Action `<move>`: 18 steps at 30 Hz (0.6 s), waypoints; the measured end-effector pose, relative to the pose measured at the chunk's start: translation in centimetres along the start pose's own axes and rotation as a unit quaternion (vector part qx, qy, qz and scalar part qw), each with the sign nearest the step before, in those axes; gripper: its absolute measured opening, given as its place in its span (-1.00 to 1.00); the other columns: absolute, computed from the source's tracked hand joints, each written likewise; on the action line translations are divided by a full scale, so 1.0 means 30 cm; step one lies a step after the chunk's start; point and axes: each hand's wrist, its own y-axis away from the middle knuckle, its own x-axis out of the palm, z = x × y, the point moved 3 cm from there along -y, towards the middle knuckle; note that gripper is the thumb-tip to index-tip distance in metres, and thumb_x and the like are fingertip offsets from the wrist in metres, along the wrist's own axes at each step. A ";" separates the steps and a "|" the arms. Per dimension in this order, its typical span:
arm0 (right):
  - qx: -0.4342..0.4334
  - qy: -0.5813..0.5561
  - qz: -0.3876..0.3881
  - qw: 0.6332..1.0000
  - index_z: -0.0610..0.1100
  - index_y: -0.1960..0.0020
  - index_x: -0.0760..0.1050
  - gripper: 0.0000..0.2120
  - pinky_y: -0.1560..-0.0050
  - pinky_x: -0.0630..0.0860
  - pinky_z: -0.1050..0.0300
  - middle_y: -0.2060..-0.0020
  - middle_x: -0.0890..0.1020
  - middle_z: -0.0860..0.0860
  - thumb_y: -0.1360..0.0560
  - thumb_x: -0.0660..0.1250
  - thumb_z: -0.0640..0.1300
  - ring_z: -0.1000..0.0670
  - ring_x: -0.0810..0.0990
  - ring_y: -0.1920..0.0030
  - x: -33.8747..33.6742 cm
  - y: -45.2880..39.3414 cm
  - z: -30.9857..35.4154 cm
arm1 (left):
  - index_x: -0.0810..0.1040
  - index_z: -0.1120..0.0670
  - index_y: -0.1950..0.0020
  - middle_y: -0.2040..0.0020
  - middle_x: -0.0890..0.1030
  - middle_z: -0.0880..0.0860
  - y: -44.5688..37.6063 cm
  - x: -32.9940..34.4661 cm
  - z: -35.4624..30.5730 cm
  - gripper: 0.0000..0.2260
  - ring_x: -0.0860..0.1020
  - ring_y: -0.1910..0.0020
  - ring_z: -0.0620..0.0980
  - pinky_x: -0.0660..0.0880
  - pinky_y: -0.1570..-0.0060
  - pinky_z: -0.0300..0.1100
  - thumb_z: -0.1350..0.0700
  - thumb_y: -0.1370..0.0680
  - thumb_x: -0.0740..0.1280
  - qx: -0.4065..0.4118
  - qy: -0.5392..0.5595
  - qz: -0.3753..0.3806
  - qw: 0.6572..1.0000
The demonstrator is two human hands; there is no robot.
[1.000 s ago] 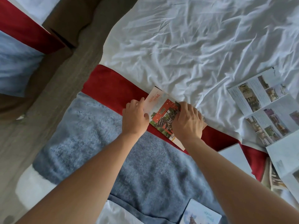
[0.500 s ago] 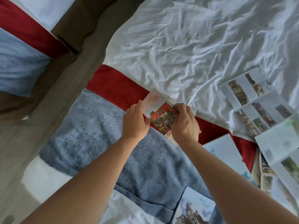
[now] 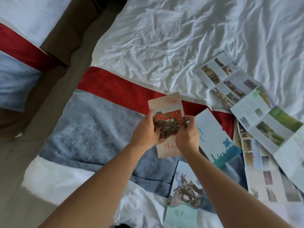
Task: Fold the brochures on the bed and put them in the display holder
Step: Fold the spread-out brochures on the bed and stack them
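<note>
Both hands are holding a folded red-and-cream brochure (image 3: 167, 125) at the centre of the view, above the grey-blue bed runner (image 3: 92, 129) with its red band (image 3: 115, 89). The left hand (image 3: 145, 133) is pinching the brochure's left edge, thumb lying over the printed photo, and the right hand (image 3: 187, 137) is gripping the right edge, fingers curling around it. The brochure is looking light and thin, a few layers of coated paper, stiff enough along its creases to be standing flat between two edge grips yet likely to bow or fan open if held by one corner alone. Its glossy face is probably slippery, so a pinch across the folded spine or both long edges is seeming the safest hold. At three o'clock from it a folded blue-and-white brochure (image 3: 215, 137) is lying across the runner's edge, and at five o'clock another with a statue picture (image 3: 185, 191) is resting on the white sheet (image 3: 164, 38). From two to four o'clock, unfolded brochures (image 3: 256, 112) are spreading in overlapping panels, limp and wide, needing both hands to crease. The display holder is not showing anywhere in view.
</note>
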 end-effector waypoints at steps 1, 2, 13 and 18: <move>0.005 0.014 -0.004 1.000 0.05 -0.20 0.35 -0.64 0.27 0.43 0.04 -0.04 0.58 -0.06 -0.50 0.12 -0.29 -0.05 0.54 0.14 -0.015 0.025 -0.028 | 0.13 0.05 -0.54 -0.24 0.50 0.12 0.026 0.015 -0.005 -0.35 0.52 -0.13 0.07 0.58 0.07 0.02 0.14 -0.53 0.39 0.023 -0.026 0.003 0.999; 0.008 0.032 -0.009 0.999 0.02 -0.26 0.35 -0.62 0.21 0.45 0.01 -0.10 0.56 -0.05 -0.51 0.12 -0.29 -0.03 0.52 0.10 -0.028 0.050 -0.055 | 0.10 0.08 -0.56 -0.24 0.48 0.15 0.053 0.032 -0.008 -0.33 0.51 -0.12 0.09 0.58 0.10 0.03 0.15 -0.54 0.37 0.045 -0.057 0.010 0.997; -0.041 0.188 -0.038 0.980 0.09 -0.59 0.01 -0.31 0.27 0.35 0.00 -0.22 0.41 -0.13 -0.54 0.13 -0.28 -0.24 0.54 0.20 -0.092 0.410 -0.316 | 0.17 0.12 -0.52 -0.16 0.45 0.19 0.351 0.205 -0.029 -0.39 0.51 0.03 0.12 0.47 0.22 -0.07 0.15 -0.53 0.35 0.143 -0.218 0.075 0.963; -0.004 0.221 -0.007 0.975 0.05 -0.58 0.02 -0.34 0.27 0.39 -0.03 -0.17 0.42 -0.13 -0.54 0.12 -0.26 -0.29 0.61 0.10 -0.105 0.547 -0.462 | 0.25 0.11 -0.44 -0.14 0.46 0.17 0.483 0.304 -0.029 -0.48 0.50 0.02 0.11 0.48 0.15 -0.07 0.17 -0.53 0.34 0.162 -0.217 0.115 0.956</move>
